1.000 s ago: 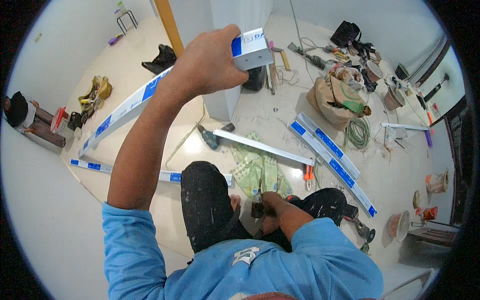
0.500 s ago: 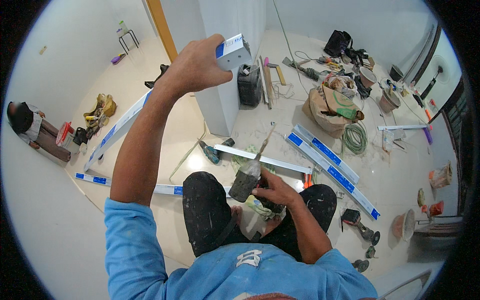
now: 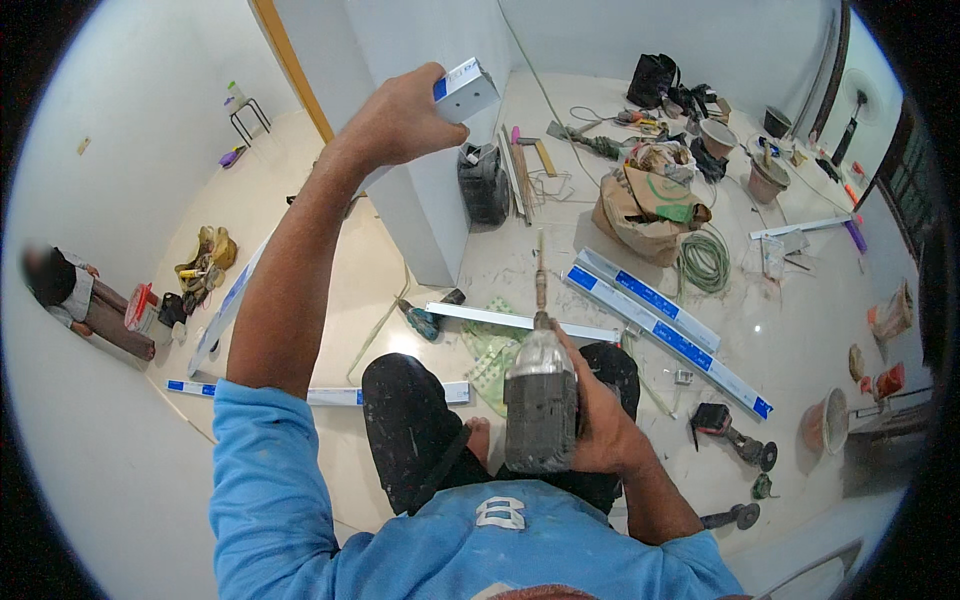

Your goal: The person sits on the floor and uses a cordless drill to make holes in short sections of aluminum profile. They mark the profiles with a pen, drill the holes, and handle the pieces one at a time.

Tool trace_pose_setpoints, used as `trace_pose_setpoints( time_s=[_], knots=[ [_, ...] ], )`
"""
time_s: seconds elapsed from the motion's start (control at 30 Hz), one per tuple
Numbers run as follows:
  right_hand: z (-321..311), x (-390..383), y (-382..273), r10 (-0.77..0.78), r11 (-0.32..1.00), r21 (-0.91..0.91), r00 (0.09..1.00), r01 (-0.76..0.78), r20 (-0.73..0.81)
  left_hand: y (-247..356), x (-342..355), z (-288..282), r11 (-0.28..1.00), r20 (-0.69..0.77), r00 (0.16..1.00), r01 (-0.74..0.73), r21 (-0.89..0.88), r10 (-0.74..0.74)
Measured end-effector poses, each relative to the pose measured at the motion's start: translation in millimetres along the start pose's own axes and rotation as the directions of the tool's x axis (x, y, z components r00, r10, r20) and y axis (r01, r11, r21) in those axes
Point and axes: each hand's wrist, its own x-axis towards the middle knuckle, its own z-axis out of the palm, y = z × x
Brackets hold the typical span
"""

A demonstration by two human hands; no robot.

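Observation:
My left hand [image 3: 398, 118] is raised high, fingers wrapped round the end of a long white metal bar [image 3: 466, 90] with blue labels and small holes; the bar slopes down to the left behind my forearm. In my right hand [image 3: 600, 425], in front of my chest, is a dark grey, dusty power driver [image 3: 540, 415], upright in the picture with a long bit [image 3: 541, 275] pointing away from me. Between and beyond my knees lie a thin white bar [image 3: 490, 315], a teal power tool [image 3: 420, 320] and a pale green patterned sheet [image 3: 480, 350].
Two labelled bars [image 3: 660, 330], coiled hose [image 3: 703, 262], a paper sack [image 3: 630, 215], two grinders [image 3: 730, 430] [image 3: 735, 518] and several buckets [image 3: 768, 182] are to the right. A wall corner [image 3: 420, 220] rises ahead. Another person [image 3: 100, 305] is at far left beside a red-rimmed bucket [image 3: 143, 308].
My right hand has lifted the driver from low between my knees to in front of my chest, bit now pointing forward. My left hand, still gripping the bar, has moved slightly left.

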Motion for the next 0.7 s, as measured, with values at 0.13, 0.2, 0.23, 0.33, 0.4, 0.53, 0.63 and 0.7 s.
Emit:
trace_pose_setpoints(
  time_s=[0.13, 0.2, 0.23, 0.33, 0.4, 0.53, 0.63, 0.7],
  knots=[
    [4, -10, 1, -0.297, 0.929, -0.257, 0.95, 0.265, -0.095, 6, 8, 6, 1.0, 0.012, 1.0, -0.022, -0.006, 0.022],
    [-2, -10, -12, -0.381, 0.879, -0.356, 0.916, 0.317, -0.125, 13, 5, 6, 1.0, -0.026, 1.0, -0.007, 0.015, 0.007],
    [-3, -9, -13, -0.372, 0.887, -0.348, 0.915, 0.303, -0.153, 18, 5, 4, 1.0, -0.029, 1.0, 0.003, 0.021, -0.002],
    [-1, -4, -21, -0.14, 0.984, 0.083, 0.967, 0.161, -0.212, 30, 8, -3, 1.0, -0.054, 0.999, 0.007, 0.025, -0.005],
    [2, 6, -32, 0.191, 0.619, 0.786, 0.968, 0.012, -0.165, 33, 9, -5, 0.999, -0.077, 0.997, -0.022, 0.024, 0.023],
    [-7, 17, 6, 0.033, 0.883, 0.445, 0.926, 0.149, -0.377, 47, 10, -7, 0.999, -0.103, 0.994, -0.044, 0.012, 0.045],
    [-6, 25, -4, -0.204, 0.971, 0.031, 0.884, 0.239, -0.421, 52, 5, -5, 0.998, -0.126, 0.991, -0.055, 0.003, 0.055],
    [-7, 28, -10, -0.307, 0.951, -0.163, 0.865, 0.263, -0.398, 61, 3, -9, 0.994, -0.153, 0.982, -0.109, -0.005, 0.107]
  ],
)
